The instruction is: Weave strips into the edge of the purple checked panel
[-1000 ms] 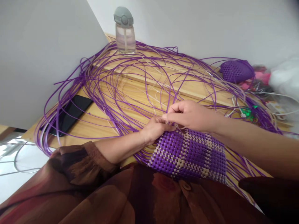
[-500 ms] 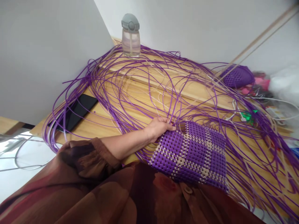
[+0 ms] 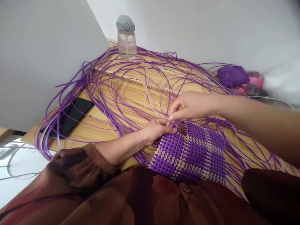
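Observation:
A woven panel (image 3: 194, 153) of purple and cream plastic strands lies against my front, its lower edge hidden by my clothing. My left hand (image 3: 161, 128) is closed at the panel's upper left edge, thumb and fingers pinching the weave and strands there. Just above it, my right hand (image 3: 185, 107) is closed too, its fingertips pinching a strand close to the left fingertips. Loose purple strands (image 3: 112, 120) fan out from the panel on both sides. A thin cream strand loops at the panel's top edge by my fingers.
At the back stands a clear bottle (image 3: 127, 43) with a grey-green lid. A black phone (image 3: 72, 117) lies under strands at the left. A purple perforated item (image 3: 232, 76) and pink things sit at the back right, against white plastic.
My right hand has come in from the right and now pinches beside my left hand. The left hand keeps its hold on the panel edge. The view has shifted slightly.

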The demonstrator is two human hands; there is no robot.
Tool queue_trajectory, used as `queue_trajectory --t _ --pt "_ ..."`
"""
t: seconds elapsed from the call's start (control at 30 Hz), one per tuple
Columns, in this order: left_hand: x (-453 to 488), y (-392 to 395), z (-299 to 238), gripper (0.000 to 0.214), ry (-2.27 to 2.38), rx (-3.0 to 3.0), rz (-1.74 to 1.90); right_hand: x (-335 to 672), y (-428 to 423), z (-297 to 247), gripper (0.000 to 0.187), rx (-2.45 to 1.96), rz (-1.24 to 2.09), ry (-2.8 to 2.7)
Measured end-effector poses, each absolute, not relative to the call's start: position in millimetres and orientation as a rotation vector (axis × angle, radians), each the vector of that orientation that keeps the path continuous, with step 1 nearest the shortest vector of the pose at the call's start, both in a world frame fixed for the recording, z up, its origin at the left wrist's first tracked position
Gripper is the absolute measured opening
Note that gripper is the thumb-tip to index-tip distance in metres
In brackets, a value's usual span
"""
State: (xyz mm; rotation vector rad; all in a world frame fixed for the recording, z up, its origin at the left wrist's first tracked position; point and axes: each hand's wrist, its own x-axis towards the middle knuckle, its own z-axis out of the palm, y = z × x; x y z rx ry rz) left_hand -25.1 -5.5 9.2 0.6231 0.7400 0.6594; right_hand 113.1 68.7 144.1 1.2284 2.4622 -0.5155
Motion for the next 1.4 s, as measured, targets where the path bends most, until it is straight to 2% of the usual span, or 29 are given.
queue_trajectory --t 0.2,0.27,0.4,0.53,0.63,0.77,0.9,1.17,1.3,1.4 --pt "-25 -4 5 0.022 0.746 0.681 0.679 113 51 125 0.024 1.208 -0.221 2.671" --pt "-25 -4 4 0.023 0.758 0.708 0.672 116 50 123 0.026 1.173 -0.277 2.652" --pt "-25 -3 2 0.027 0.763 0.768 0.645 115 50 121 0.017 1.194 -0.543 2.512" --pt "-25 -4 0 0.024 0.777 0.826 0.744 109 47 118 0.014 1.046 -0.656 2.694" --pt "-24 -5 1 0.025 0.787 0.798 0.847 106 46 108 0.017 0.894 -0.651 2.821" --pt "-25 -5 4 0.029 0.794 0.693 0.805 108 49 93 0.019 0.880 -0.624 2.864" --pt "-28 -2 6 0.033 0.765 0.649 0.795 110 53 87 0.016 0.905 -0.805 2.841" --pt "-27 1 8 0.023 0.751 0.567 0.789 113 59 82 0.011 1.206 -1.118 2.635" --pt "-31 4 11 0.024 0.702 0.627 0.757 129 61 84 0.026 1.207 -1.530 2.342" --pt "-35 6 11 0.019 0.690 0.662 0.722 141 62 85 0.041 1.046 -1.731 2.277"
